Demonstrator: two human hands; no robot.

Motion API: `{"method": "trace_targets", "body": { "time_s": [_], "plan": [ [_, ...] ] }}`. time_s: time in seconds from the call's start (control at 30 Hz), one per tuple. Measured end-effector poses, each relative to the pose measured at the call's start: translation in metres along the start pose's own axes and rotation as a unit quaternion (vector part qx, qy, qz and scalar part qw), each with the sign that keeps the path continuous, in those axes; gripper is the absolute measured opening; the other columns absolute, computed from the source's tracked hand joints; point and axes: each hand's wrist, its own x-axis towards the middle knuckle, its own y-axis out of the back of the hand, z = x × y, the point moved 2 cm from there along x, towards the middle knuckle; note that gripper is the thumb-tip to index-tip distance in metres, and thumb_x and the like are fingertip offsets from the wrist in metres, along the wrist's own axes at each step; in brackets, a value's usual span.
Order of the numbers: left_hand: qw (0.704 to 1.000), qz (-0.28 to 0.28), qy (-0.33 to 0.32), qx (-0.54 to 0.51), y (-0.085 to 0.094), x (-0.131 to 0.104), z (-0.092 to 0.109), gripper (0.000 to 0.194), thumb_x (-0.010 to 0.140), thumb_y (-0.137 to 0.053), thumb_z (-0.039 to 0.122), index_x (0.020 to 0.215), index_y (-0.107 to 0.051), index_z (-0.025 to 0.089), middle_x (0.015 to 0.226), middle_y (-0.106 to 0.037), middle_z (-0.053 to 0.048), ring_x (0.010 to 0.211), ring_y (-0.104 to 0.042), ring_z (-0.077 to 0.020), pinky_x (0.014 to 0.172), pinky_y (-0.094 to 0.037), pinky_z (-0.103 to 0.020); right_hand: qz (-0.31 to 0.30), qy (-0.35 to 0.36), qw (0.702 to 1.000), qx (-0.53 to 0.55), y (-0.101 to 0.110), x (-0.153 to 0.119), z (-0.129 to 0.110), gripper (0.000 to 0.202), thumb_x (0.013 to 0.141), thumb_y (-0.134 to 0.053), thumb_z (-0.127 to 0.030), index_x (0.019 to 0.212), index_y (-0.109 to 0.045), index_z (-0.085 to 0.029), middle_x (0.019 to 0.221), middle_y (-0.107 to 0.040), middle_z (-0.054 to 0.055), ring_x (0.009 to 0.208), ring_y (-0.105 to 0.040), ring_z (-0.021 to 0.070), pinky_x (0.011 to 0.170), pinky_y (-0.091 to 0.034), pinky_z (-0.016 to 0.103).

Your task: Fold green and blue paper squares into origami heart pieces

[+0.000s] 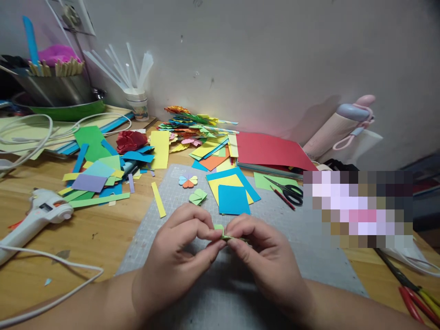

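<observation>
A small folded piece of light green paper (219,227) is pinched between both hands over the grey cutting mat (144,256). My left hand (182,252) grips its left side between thumb and fingers. From the right, my right hand (268,256) pinches the same paper, and its fingers cover much of it. Just beyond my left hand lies a green folded paper shape (198,197). Behind that is a multicoloured paper flower (188,181). Blue and yellow paper squares (234,200) lie ahead of my right hand.
A white glue gun (37,215) with a trailing cable is at left, near paper scraps (92,181). Black scissors (288,190) and a pencil (282,198) lie right of the squares. Red-handled pliers (412,300) sit at the right edge. Red paper (271,150) lies against the wall.
</observation>
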Motion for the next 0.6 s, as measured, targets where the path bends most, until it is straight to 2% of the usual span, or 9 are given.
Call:
{"method": "trace_targets", "body": {
  "time_s": [0.3, 0.4, 0.5, 0.53, 0.6],
  "plan": [
    [0.998, -0.048, -0.009, -0.047, 0.000, 0.002, 0.001, 0.021, 0.071, -0.061, -0.001, 0.067, -0.052, 0.017, 0.075, -0.055, 0.000, 0.071, -0.058, -0.0116, 0.064, -0.047, -0.023, -0.043, 0.038, 0.998, -0.033, 0.003, 0.001, -0.003, 0.007, 0.083, -0.062, -0.016, 0.080, -0.063, -0.022, 0.079, -0.062, 0.001, 0.079, -0.059, 0.0170, 0.075, -0.048, 0.034],
    [0.998, -0.044, -0.035, -0.025, 0.002, 0.002, 0.001, 0.022, 0.070, -0.062, 0.000, 0.066, -0.050, 0.018, 0.075, -0.055, 0.000, 0.071, -0.057, -0.0125, 0.064, -0.046, -0.025, -0.055, 0.044, 0.997, -0.043, 0.002, 0.000, 0.000, 0.011, 0.084, -0.060, -0.016, 0.090, -0.061, -0.025, 0.090, -0.061, 0.003, 0.090, -0.058, 0.0190, 0.085, -0.046, 0.037],
    [0.997, -0.023, -0.073, 0.023, 0.007, 0.003, 0.000, 0.022, 0.071, -0.061, 0.001, 0.067, -0.049, 0.019, 0.075, -0.054, 0.000, 0.071, -0.055, -0.0135, 0.065, -0.045, -0.027, 0.021, 0.029, 0.999, -0.023, 0.004, -0.003, 0.002, 0.038, 0.078, -0.067, -0.022, 0.112, -0.051, -0.029, 0.116, -0.053, 0.005, 0.114, -0.047, 0.0225, 0.102, -0.034, 0.041],
    [0.996, -0.017, -0.083, 0.041, 0.008, 0.004, -0.001, 0.022, 0.072, -0.060, 0.001, 0.067, -0.048, 0.019, 0.075, -0.054, 0.000, 0.071, -0.054, -0.0137, 0.065, -0.045, -0.028, 0.061, 0.007, 0.998, 0.002, 0.005, -0.003, 0.003, 0.039, 0.078, -0.068, -0.025, 0.112, -0.049, -0.029, 0.117, -0.051, 0.005, 0.115, -0.045, 0.0219, 0.102, -0.034, 0.039],
    [0.992, -0.008, -0.099, 0.077, 0.010, 0.005, -0.002, 0.021, 0.073, -0.058, 0.002, 0.067, -0.048, 0.019, 0.074, -0.054, 0.000, 0.070, -0.053, -0.0139, 0.065, -0.043, -0.028, 0.094, -0.091, 0.988, 0.084, 0.003, -0.004, 0.005, 0.018, 0.083, -0.060, -0.035, 0.096, -0.052, -0.025, 0.101, -0.054, 0.004, 0.096, -0.054, 0.0187, 0.087, -0.045, 0.033]
  ]
}}
